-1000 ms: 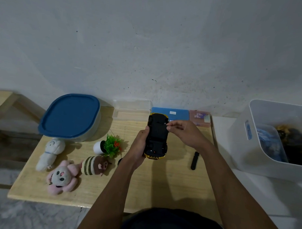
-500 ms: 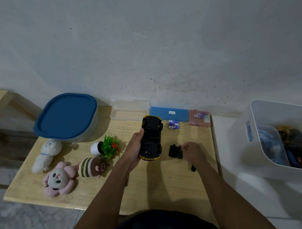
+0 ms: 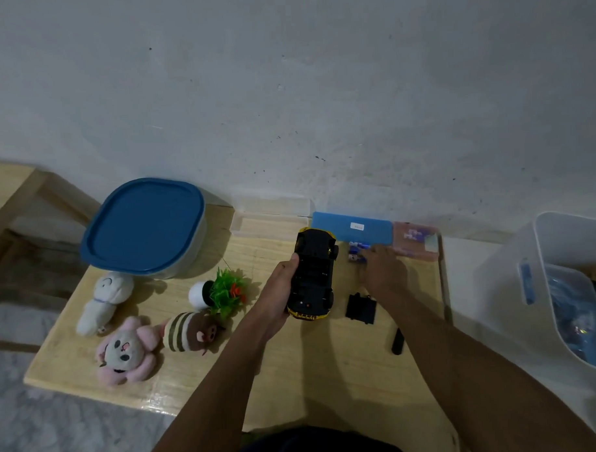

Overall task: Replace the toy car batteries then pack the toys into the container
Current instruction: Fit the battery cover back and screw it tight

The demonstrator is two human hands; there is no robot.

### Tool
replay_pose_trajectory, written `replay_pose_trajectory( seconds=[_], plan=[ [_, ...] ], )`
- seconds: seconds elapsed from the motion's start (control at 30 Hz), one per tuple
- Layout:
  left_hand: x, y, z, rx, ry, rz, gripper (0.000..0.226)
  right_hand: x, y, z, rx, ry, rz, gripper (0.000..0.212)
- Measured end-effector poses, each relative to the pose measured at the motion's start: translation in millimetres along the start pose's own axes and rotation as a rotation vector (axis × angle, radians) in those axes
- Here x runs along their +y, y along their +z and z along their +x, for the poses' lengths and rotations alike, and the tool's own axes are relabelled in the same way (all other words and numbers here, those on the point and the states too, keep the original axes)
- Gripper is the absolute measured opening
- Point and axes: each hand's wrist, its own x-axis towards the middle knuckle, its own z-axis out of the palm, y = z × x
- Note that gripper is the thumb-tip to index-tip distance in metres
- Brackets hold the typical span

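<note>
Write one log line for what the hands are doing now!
left hand: grips upturned toy car | right hand: at batteries, grip unclear | battery cover: off, on table

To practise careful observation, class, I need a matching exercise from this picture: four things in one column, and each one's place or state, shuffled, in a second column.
Column one:
1. black and yellow plastic toy car
2. flat black plastic battery cover
3. round-cornered container with blue lid
4. pink plush animal

Column two:
A. lid on, back left of the wooden table
B. gripped underside up by the left hand
C. near the table's front left corner
D. lying loose, near the right hand

Pairs: 1-B, 2-D, 3-A, 4-C.
</note>
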Motion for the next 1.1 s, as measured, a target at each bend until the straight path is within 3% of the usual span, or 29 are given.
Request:
replay_pose_trajectory(
  seconds=[0.13,0.2,0.37,0.5,0.57,0.67,0.83,1.1],
  plan=[
    [2.2,-2.3,4.7,0.014,0.006,-0.015,0.056,1.0,2.2,6.4,0.019,-0.026,-0.014,0.029],
    [2.9,-3.8,5.4,0.003,0.005,-0.012,0.055,2.0,3.7,5.5,0.051,-0.009,0.108,0.029],
    [3.5,-4.2,6.2,-0.036,-0.001,-0.012,0.059,-17.6,-28.9,-16.8,0.092,0.118,1.052,0.031],
    [2.5,-0.6,3.5,-0.037,0.003,-0.007,0.059,-41.6,-62.4,-42.9,0.092,0.114,1.411,0.029],
    [0.2,0.6,3.3,-0.017,0.005,-0.024,0.065,-53.9,-67.7,-55.9,0.093,0.075,1.412,0.019],
    [-1.0,3.9,1.3,0.03,0.024,-0.058,0.047,-69.2,-61.3,-69.3,0.136,0.057,1.269,0.018],
    [-1.6,6.6,-5.5,0.042,0.015,-0.12,0.035,-77.9,-45.8,-73.4,0.384,0.003,0.854,0.024],
    [-0.2,6.0,-11.8,0.02,0.057,-0.083,0.021,-85.3,-39.5,-83.3,0.396,0.148,0.986,0.025]
  ],
)
